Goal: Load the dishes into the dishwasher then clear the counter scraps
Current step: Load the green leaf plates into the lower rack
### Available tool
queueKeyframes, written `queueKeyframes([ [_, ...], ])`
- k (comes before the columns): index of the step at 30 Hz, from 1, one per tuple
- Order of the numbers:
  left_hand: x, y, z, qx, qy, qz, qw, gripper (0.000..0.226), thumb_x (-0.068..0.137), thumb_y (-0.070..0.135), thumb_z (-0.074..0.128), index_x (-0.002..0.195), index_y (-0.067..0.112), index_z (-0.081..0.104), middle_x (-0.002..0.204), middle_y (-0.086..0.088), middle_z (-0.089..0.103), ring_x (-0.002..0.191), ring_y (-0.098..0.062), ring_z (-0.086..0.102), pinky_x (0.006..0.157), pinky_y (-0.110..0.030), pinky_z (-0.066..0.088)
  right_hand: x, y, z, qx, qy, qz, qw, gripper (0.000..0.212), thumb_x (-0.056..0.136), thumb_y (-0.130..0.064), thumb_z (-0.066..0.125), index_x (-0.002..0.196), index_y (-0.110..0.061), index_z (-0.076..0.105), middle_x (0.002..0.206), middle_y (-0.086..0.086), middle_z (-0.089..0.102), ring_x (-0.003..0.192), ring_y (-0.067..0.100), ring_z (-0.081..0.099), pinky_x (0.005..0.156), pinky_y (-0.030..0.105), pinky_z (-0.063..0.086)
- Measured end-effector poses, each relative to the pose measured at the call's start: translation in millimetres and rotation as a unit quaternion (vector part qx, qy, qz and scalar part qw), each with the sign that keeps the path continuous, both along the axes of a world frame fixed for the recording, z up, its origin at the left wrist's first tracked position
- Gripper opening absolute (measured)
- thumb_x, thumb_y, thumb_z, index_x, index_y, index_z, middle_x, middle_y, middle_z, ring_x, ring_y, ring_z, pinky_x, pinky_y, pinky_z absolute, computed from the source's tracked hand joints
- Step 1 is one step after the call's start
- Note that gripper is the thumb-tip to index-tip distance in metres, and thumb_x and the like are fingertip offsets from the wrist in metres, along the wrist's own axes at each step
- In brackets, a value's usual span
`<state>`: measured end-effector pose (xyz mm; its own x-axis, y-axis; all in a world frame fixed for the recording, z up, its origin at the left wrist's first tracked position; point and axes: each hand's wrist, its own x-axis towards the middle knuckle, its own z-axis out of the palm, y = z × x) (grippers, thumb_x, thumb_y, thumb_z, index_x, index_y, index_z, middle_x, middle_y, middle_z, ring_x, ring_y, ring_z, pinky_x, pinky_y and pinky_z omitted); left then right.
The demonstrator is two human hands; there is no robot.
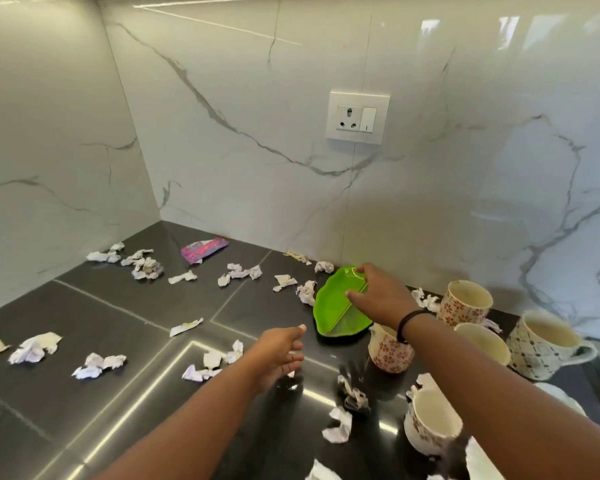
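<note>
Right hand (381, 299) fingers seemingly pinching green leaf dish (336, 306) far edge, left hand (279, 355) fingers loosely spread, just beside dish

The right hand (381, 296) hides part of the green dish (336, 306); the left fingers (291, 355) are motion-blurred.

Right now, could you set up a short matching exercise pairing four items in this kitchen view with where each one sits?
Things:
1. green leaf-shaped dish
2. purple wrapper
3. wall socket
4. left hand

Places:
A. on the marble backsplash
B. near the back corner of the counter
C. under the right hand
D. in the air above paper scraps

Pairs: 1-C, 2-B, 3-A, 4-D
</note>
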<state>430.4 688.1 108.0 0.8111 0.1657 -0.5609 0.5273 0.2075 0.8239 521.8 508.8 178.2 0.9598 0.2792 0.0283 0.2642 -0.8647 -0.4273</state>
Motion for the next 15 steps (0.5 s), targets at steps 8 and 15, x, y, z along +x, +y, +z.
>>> queueKeyframes([
  [8, 67.0, -27.8, -36.9, -0.074, 0.046, 0.027, 0.996, 0.032, 0.094, 0.021, 0.058, 0.119, 0.001, 0.055, 0.112, -0.017, 0.061, 0.091, -0.023, 0.063, 0.072, -0.025, 0.053, 132.7, -21.3, -23.0, -0.153, 0.104, -0.034, 0.982, 0.043, 0.088, -0.033, 0.06, 0.124, -0.01, 0.055, 0.125, 0.013, 0.06, 0.112, 0.029, 0.057, 0.085, 0.03, 0.045],
  [15, 82.9, -31.1, -57.0, -0.08, 0.035, 0.063, 0.994, 0.026, 0.089, -0.005, 0.058, 0.115, -0.006, 0.056, 0.108, -0.022, 0.067, 0.08, -0.021, 0.067, 0.06, -0.023, 0.055, 182.3, -25.5, -50.7, -0.188, 0.185, -0.023, 0.964, 0.034, 0.089, -0.033, 0.065, 0.071, -0.007, 0.052, 0.073, 0.004, 0.049, 0.08, 0.023, 0.049, 0.053, 0.025, 0.034],
])
